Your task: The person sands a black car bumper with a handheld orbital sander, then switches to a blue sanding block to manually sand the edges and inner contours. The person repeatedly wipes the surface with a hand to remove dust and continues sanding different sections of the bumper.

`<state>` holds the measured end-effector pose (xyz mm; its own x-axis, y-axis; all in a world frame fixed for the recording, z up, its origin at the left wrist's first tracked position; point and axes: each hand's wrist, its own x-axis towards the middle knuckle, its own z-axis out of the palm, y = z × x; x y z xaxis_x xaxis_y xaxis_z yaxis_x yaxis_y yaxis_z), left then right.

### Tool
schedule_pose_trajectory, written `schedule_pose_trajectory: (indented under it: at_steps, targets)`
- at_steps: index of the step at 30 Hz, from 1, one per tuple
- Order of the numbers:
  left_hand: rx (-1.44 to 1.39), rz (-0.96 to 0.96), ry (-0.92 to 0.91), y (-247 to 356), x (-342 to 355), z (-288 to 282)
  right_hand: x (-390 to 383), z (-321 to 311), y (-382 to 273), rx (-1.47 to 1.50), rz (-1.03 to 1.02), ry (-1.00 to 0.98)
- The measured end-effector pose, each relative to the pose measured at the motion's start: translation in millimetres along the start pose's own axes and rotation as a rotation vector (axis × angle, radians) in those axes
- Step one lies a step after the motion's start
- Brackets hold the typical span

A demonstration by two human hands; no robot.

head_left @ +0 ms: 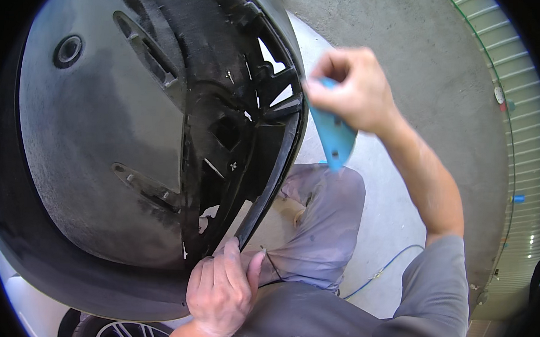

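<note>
Wheel [130,334], spoked, lower left; hose [361,287], thin, blue, curved; floor [445,86], grey; wall [532,115], ribbed, pale, far right; cable [511,129], dark, beside wall.

It is bright. The big curved black plastic part [94,141] has a soft shine. The bare right hand [356,90] looks a bit blurry. The pale ribbed wall [528,127] bends near the dark edge.

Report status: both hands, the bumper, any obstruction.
Right hand gripping blue sanding sheet by edge of black car bumper; left hand resting on bumper's lower end; blue hose on floor, blocking neither.
</note>
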<state>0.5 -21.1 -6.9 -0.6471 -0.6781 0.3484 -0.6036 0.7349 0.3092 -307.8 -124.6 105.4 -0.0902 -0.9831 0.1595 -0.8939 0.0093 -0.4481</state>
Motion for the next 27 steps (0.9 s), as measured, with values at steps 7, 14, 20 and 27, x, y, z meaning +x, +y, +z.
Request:
schedule_pose_trajectory:
  at_steps: [7, 14, 20, 27]
  targets:
    - [0.004, -0.014, -0.024, -0.3, 0.9, -1.9, 35.6, -4.5, 2.4, -0.008, -0.207, 0.096]
    - [0.026, 0.016, 0.005, -0.2, -0.2, -1.6, -66.3, 44.2, 12.4, 0.416, 0.248, 0.051]
    - [0.03, 0.038, -0.018, 0.0, 3.9, 5.8, -56.1, 49.6, 11.6, 0.518, 0.274, 0.232]
    - [0.015, 0.04, -0.025, -2.7, 3.6, 14.7, -45.1, 40.6, 16.0, 0.355, 0.181, 0.172]
